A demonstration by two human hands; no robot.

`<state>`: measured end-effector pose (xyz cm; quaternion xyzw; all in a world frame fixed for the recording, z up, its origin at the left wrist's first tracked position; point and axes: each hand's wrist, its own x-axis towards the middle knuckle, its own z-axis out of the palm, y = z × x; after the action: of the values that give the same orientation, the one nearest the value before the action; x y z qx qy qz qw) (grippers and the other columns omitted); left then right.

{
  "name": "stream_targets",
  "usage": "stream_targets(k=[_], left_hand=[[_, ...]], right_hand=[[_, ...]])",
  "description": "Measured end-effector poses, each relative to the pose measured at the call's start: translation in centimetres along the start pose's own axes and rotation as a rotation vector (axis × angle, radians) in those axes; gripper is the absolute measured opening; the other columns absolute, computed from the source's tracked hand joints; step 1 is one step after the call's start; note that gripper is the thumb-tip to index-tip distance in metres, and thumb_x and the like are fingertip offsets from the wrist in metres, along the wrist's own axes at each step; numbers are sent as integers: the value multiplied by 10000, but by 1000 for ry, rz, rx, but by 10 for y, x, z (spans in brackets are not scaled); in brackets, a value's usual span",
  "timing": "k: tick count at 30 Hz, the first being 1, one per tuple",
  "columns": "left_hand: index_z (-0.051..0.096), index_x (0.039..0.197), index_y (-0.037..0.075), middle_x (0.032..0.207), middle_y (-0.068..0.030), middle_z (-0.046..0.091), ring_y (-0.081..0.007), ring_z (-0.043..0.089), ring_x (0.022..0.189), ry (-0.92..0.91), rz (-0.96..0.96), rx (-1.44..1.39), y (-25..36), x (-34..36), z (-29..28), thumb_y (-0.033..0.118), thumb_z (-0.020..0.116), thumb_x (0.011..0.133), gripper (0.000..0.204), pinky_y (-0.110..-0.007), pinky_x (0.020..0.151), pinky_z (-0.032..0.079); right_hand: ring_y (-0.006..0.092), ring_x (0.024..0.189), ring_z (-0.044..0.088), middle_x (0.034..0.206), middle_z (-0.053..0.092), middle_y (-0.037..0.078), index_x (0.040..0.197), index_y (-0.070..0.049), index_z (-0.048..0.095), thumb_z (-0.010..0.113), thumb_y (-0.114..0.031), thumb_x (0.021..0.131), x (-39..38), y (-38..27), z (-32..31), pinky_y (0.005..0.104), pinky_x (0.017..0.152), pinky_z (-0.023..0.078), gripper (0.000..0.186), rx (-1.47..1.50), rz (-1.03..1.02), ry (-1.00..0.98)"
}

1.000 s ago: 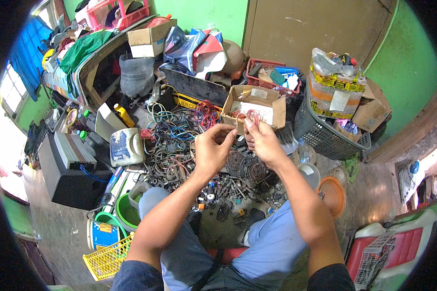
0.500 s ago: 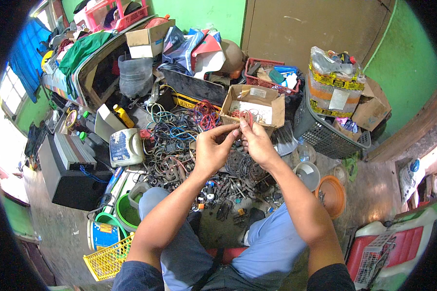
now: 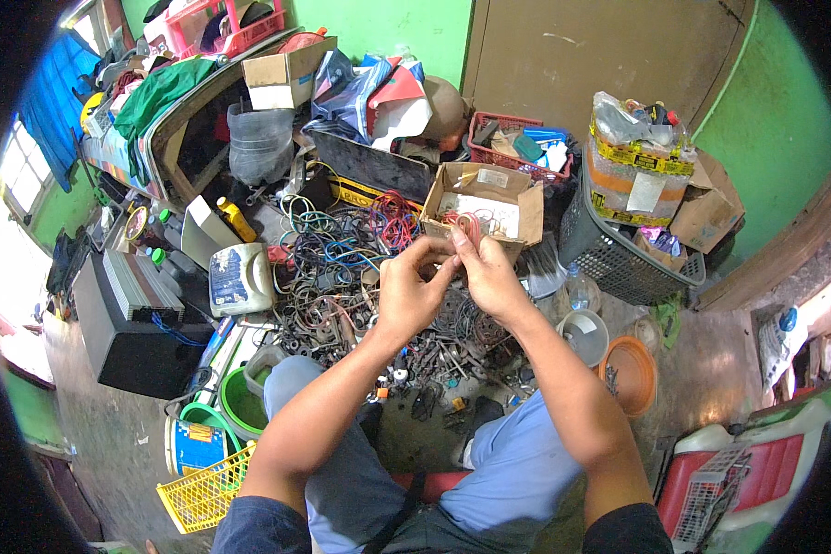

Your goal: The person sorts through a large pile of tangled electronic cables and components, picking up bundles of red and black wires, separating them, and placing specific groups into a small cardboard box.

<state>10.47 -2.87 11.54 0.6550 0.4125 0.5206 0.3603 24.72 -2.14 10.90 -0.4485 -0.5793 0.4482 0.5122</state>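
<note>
My left hand (image 3: 417,282) and my right hand (image 3: 492,275) meet in front of me, with fingertips touching above the pile. Between them is what looks like a bundle of thin red wire (image 3: 469,225). Its loops rise above my right thumb, and my fingers hide the rest. My left thumb and forefinger are pinched together against the right hand, leaving a small gap behind them. Just beyond my hands stands an open cardboard box (image 3: 499,181) with some wire inside. Below them spreads a heap of tangled cables and small parts (image 3: 332,305).
Left of the heap are a white jug (image 3: 240,280), a black box (image 3: 134,346), green basins (image 3: 240,402) and a yellow basket (image 3: 203,489). To the right stand a grey crate (image 3: 619,249), a white tub (image 3: 584,334) and an orange basin (image 3: 630,374). A red-and-white cooler (image 3: 766,471) sits nearer.
My left hand has shifted slightly right, its thumb and fingers closing into a tighter ring against my right hand. The red loops now show less spread above my right thumb.
</note>
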Motion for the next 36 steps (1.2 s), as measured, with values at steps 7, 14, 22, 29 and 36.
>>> stream_targets(k=[7, 14, 22, 29, 36], left_hand=[[641, 1025, -23, 793, -68, 745, -74, 668, 662, -93, 2, 41, 3, 0, 0, 69, 710, 920, 155, -264, 577, 513], [565, 905, 15, 717, -48, 691, -62, 609, 602, -162, -44, 35, -1, 0, 6, 66, 717, 921, 161, -263, 543, 468], [569, 891, -9, 675, -97, 680, -112, 648, 603, -260, -68, 16, -3, 0, 8, 96, 744, 897, 205, -308, 552, 487], [586, 814, 17, 608, -2, 612, -52, 563, 556, -310, -152, 44, -1, 1, 4, 145, 753, 921, 236, -260, 501, 417], [593, 814, 14, 634, 5, 620, -47, 556, 577, -341, -142, -41, -6, 0, 4, 159, 756, 923, 244, -255, 509, 416]], right_hand=[[87, 792, 522, 869, 552, -32, 1032, -61, 593, 471, -366, 1090, 2, 0, -3, 277, 722, 457, 334, 131, 110, 96], [149, 814, 597, 863, 569, 18, 1055, -82, 567, 482, -323, 1085, 6, -2, -22, 313, 742, 496, 258, 691, 131, 94], [147, 730, 495, 763, 435, -8, 1053, -67, 548, 494, -251, 1082, 6, -6, -18, 325, 714, 472, 194, 852, 155, 115], [135, 700, 460, 748, 414, -17, 968, -98, 482, 480, -215, 1083, 6, -4, -24, 326, 683, 442, 163, 1013, 137, 79], [138, 692, 446, 747, 414, -11, 945, -103, 468, 452, -210, 1091, 6, -6, -22, 327, 671, 420, 182, 982, 149, 117]])
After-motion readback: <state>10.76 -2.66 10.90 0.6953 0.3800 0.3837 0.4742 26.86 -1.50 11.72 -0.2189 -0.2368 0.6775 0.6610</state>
